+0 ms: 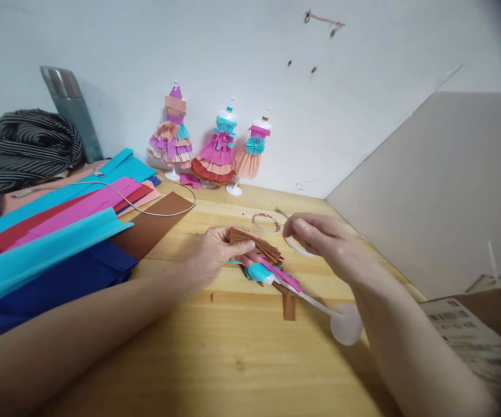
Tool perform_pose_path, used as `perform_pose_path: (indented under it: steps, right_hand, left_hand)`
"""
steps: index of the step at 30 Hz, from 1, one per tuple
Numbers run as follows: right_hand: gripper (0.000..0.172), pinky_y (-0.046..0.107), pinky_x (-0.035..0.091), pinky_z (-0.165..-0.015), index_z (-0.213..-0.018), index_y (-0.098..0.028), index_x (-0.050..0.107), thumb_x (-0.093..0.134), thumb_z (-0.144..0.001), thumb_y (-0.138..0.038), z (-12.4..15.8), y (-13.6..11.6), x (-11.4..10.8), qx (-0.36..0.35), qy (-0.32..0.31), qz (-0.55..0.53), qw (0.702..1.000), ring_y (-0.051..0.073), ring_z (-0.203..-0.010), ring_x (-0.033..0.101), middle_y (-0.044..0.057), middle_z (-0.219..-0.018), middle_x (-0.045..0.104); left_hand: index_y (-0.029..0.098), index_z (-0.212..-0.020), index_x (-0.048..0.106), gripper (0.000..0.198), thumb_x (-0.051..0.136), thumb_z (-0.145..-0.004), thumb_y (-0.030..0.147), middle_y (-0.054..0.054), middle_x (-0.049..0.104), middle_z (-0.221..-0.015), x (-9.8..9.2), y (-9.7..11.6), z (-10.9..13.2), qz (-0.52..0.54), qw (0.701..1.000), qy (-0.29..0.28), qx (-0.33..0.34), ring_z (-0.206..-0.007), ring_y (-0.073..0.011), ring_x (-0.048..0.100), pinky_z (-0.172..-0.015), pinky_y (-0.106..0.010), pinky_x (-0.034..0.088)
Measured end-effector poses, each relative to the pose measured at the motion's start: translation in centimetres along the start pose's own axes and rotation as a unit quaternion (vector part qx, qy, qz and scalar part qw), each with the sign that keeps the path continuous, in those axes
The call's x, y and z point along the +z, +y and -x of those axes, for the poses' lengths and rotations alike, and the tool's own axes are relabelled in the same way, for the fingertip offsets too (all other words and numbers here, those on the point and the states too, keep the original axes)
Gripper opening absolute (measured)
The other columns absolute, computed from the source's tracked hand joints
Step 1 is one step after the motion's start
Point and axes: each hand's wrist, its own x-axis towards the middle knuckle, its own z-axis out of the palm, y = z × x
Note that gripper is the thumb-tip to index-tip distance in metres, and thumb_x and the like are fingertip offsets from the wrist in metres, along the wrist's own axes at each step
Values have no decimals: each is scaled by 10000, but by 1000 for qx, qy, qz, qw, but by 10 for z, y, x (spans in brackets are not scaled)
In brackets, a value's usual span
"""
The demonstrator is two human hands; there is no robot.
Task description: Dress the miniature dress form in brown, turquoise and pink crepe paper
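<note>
My left hand [215, 252] pinches a fan-folded piece of brown crepe paper [256, 244] between thumb and fingers. Below it, a small white dress-form stand lies on its side, its round base [346, 324] toward me on the right. Pleated turquoise paper [258, 272] and a magenta strip [282, 275] dress the form. My right hand [315, 231] is raised to the right of the brown folds, fingers closed. A small blurred brown piece [280, 214] shows at its fingertips; what they grip is unclear. Part of a whitish ring [299, 249] shows under this hand, held or lying there, I cannot tell.
Another clear ring, like a tape roll [254, 220], lies beyond my hands. Three dressed forms [213, 147] stand against the wall. Crepe paper sheets [72, 217], a thin cable [154, 215], striped cloth [24, 145] and a bottle [72, 110] are left. A labelled cardboard box [489, 324] stands right.
</note>
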Motion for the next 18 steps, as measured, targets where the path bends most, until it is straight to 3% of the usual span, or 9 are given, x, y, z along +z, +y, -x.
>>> perform_pose_path:
  steps: [3,5,7,9,12,15,18]
  right_hand:
    - [357,288,281,-501,-713,-191,594,426,-878,-460,1,10,-11,62,70,202,975,154,-513,416,33,-576,504]
    - [359,288,244,-472,-586,-196,562,506,-844,-440,3,21,-17,114,17,333,936,138,-456,382,53,-542,529]
    - [396,279,224,-445,-489,-195,525,579,-802,-432,5,32,-21,126,-65,389,910,110,-407,344,61,-529,555]
    - [404,273,221,-423,-454,-196,521,614,-779,-416,6,40,-26,117,-76,408,902,98,-385,327,64,-519,574]
    - [375,277,248,-419,-494,-199,579,593,-795,-421,6,39,-32,108,-36,370,922,117,-395,370,54,-492,570]
    - [341,285,308,-460,-758,-195,705,538,-827,-484,5,23,-34,85,28,223,971,146,-467,454,40,-552,590]
    - [545,284,310,-490,-1072,-151,698,579,-767,-588,6,3,-24,1,80,52,995,143,-537,435,28,-649,556]
  left_hand:
    - [100,-754,727,364,865,-573,384,-64,722,-645,1,2,0,10,1000,-1,-1,-584,-146,665,-583,-248,527]
    - [96,-740,725,359,865,-575,383,-66,723,-644,1,3,0,16,1000,-5,-4,-580,-143,665,-578,-243,527]
    - [94,-740,723,349,857,-593,380,-72,727,-653,1,3,0,19,1000,-9,-6,-580,-143,665,-571,-239,524]
    - [95,-757,722,324,846,-617,359,-76,731,-671,0,4,0,20,1000,-5,-3,-582,-143,665,-562,-238,519]
    - [100,-774,715,277,827,-647,320,-69,725,-671,-2,4,-1,20,1000,7,8,-563,-134,653,-555,-238,517]
    - [110,-768,712,258,825,-647,308,-53,712,-650,-1,7,-1,27,999,14,18,-562,-132,648,-543,-230,509]
    - [114,-765,717,278,840,-619,316,-45,702,-641,3,10,1,29,999,17,26,-559,-125,629,-520,-220,484]
